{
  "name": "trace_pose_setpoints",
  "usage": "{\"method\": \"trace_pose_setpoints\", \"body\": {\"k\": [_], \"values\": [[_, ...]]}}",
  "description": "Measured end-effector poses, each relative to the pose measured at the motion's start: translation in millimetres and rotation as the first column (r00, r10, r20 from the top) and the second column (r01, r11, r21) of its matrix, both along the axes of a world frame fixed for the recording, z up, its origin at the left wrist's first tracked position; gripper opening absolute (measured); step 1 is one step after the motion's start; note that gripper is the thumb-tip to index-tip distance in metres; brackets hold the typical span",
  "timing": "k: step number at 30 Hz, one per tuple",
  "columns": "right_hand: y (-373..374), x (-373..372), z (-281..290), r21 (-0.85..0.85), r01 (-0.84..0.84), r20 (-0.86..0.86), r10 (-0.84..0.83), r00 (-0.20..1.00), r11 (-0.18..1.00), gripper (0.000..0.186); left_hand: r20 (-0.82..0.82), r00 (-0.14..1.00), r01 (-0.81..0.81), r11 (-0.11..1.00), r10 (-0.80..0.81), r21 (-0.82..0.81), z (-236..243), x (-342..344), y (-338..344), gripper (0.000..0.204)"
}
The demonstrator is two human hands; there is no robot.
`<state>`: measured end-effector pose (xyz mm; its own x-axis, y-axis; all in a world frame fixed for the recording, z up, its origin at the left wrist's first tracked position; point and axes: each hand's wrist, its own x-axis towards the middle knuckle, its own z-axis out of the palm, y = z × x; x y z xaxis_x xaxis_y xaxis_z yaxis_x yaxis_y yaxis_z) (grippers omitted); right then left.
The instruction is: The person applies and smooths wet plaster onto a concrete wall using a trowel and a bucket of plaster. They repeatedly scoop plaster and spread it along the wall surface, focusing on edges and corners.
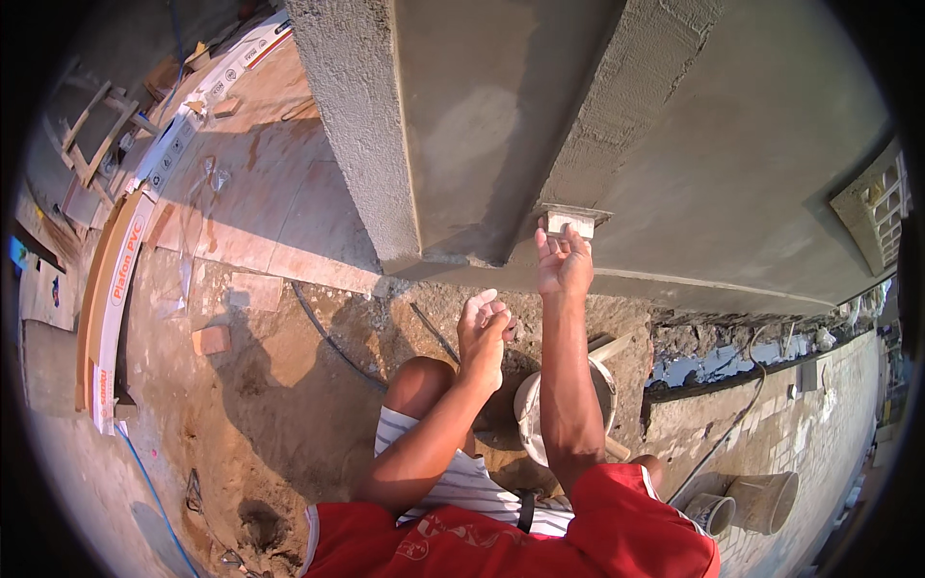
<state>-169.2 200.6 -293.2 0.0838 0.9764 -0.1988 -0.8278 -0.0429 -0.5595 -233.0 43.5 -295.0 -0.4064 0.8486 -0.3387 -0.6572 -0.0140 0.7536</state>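
My right hand (567, 265) is raised to the wall, its fingers closed on a small plastering float with a pale, block-like grip (568, 224). The float's thin plate rests against the lower part of a rough raised cement band (617, 116). Smooth grey plaster (752, 125) lies to the right of that band, and a recessed panel (482, 106) lies to its left. Lower and to the left, my left hand (485, 332) hangs in the air with loosely bent fingers. Whitish residue marks its fingertips, and I see nothing held in it.
Between my knees stands a bucket (528, 419) with a wooden handle across it. Two more buckets (763, 503) lie at the lower right. Long cardboard boxes (118, 299) line the left side. A brick piece (212, 339) and a dark hose (332, 342) lie on the dirt.
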Motion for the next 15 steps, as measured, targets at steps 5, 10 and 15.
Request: {"method": "trace_pose_setpoints", "body": {"k": [5, 10, 15], "values": [[-3, -4, 134, 0.256, 0.029, 0.043, -0.042, 0.998, 0.966, 0.026, 0.0, 0.999, -0.045, 0.999, 0.045, -0.016, -3, 3, 1, 0.04], [-19, 38, 222, 0.65, -0.019, 0.13, -0.087, 0.988, 0.76, 0.021, -0.001, 0.999, -0.037, 0.999, 0.037, 0.031, -6, 1, 0, 0.039], [-21, 94, 173, 0.669, -0.121, 0.338, -0.155, 0.929, 0.734, 0.031, 0.003, 0.999, -0.033, 0.999, 0.033, 0.039, -5, 3, -1, 0.04]]}}
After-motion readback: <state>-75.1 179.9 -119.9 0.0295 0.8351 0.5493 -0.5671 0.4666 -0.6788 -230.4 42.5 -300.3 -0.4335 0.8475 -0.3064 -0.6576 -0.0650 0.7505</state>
